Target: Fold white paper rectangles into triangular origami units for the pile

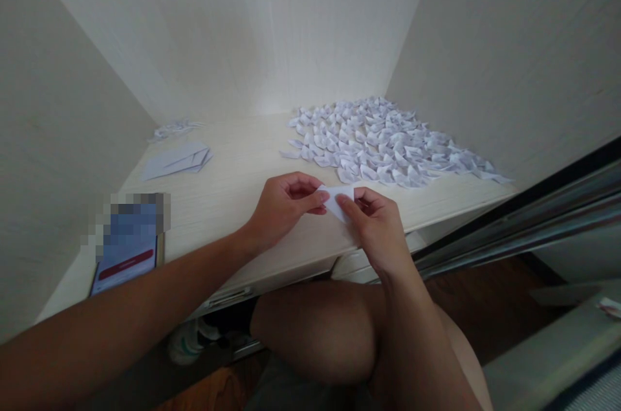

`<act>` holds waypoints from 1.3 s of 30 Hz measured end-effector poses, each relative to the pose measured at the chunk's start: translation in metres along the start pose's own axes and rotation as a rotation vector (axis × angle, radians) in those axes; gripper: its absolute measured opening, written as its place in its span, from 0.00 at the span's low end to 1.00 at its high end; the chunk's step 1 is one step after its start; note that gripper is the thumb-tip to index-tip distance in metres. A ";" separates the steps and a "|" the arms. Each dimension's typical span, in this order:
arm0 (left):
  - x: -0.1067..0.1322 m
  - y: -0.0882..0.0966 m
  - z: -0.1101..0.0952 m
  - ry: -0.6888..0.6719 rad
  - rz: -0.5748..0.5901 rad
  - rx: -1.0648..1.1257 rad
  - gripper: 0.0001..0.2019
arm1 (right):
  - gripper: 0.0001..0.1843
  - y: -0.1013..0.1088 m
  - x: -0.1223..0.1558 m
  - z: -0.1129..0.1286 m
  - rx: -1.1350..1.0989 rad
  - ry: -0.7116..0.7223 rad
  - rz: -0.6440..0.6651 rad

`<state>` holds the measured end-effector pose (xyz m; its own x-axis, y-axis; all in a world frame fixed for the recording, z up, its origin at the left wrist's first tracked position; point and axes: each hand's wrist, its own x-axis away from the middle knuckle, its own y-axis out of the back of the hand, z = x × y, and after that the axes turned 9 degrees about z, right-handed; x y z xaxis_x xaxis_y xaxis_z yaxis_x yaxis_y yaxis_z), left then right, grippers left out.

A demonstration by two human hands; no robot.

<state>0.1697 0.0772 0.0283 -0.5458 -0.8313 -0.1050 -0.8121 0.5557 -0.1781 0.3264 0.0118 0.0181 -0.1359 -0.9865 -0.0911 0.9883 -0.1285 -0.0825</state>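
A small white folded paper piece (338, 199) is pinched between both my hands just above the front edge of the pale wooden desk (233, 178). My left hand (286, 204) grips its left end with thumb and fingers curled. My right hand (371, 223) pinches its right end. Behind them, at the right of the desk, lies a wide heap of several small folded white paper pieces (383, 142).
A stack of flat paper sheets (177, 160) lies at the left, with a few more paper bits (174, 129) in the back left corner. A phone (127, 249) rests at the desk's front left. White walls enclose three sides. My bare knee (315, 327) is below the desk.
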 end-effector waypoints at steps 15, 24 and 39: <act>-0.011 0.020 -0.005 0.202 0.235 0.079 0.14 | 0.12 0.008 -0.001 0.000 0.143 -0.011 0.078; -0.014 0.022 -0.004 0.039 0.169 -0.195 0.16 | 0.14 0.006 -0.003 -0.005 0.137 0.030 -0.001; -0.011 0.014 -0.004 -0.118 0.036 -0.208 0.14 | 0.08 -0.010 0.000 -0.008 0.199 0.310 -0.278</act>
<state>0.1637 0.0939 0.0314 -0.5573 -0.7996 -0.2239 -0.8241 0.5655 0.0316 0.3159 0.0135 0.0114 -0.3825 -0.8386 -0.3878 0.9011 -0.4313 0.0438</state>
